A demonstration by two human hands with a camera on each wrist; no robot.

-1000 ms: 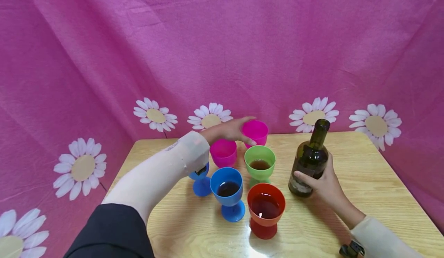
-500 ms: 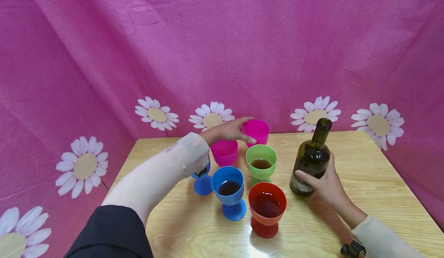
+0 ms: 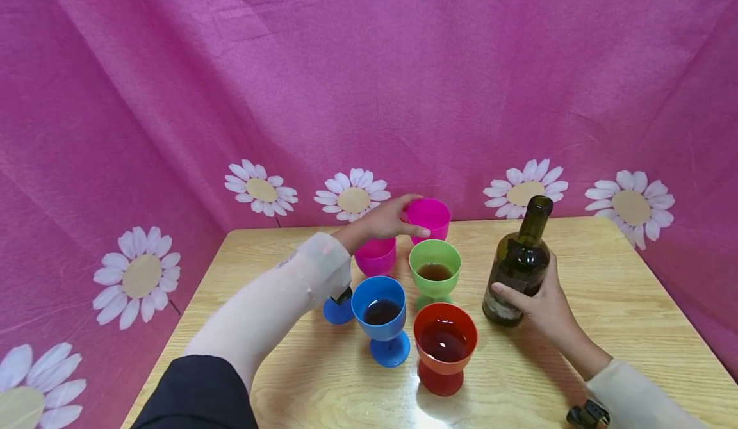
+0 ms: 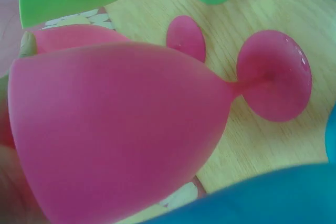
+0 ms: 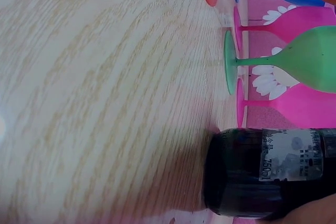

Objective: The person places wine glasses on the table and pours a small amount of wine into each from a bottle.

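Observation:
My left hand (image 3: pixel 385 219) holds the far pink goblet (image 3: pixel 431 218) by its bowl, thumb along the near side. That goblet's inside looks bare of drink. A second pink goblet (image 3: pixel 377 260) stands just below my left wrist; in the left wrist view its bowl (image 4: pixel 121 124) fills the front, with a fingertip (image 4: pixel 28 44) at the edge behind it. On the right, my right hand (image 3: pixel 544 304) grips a dark green wine bottle (image 3: pixel 516 266) around its body. The bottle is uncorked and upright, its base right at the table top, and its label (image 5: pixel 291 156) shows in the right wrist view.
Dark drink sits in the green goblet (image 3: pixel 435 286), the front blue goblet (image 3: pixel 377 331) and the red goblet (image 3: pixel 444 368). Another blue goblet shows only its foot (image 3: pixel 337 312) beside my left sleeve. Behind the wooden table (image 3: pixel 611 301) hangs a pink curtain (image 3: pixel 450 96) with daisies.
My left forearm has shifted slightly right and down, now hiding the rear blue goblet's bowl. The held pink goblet has moved a little to the right. The bottle and right hand stay put.

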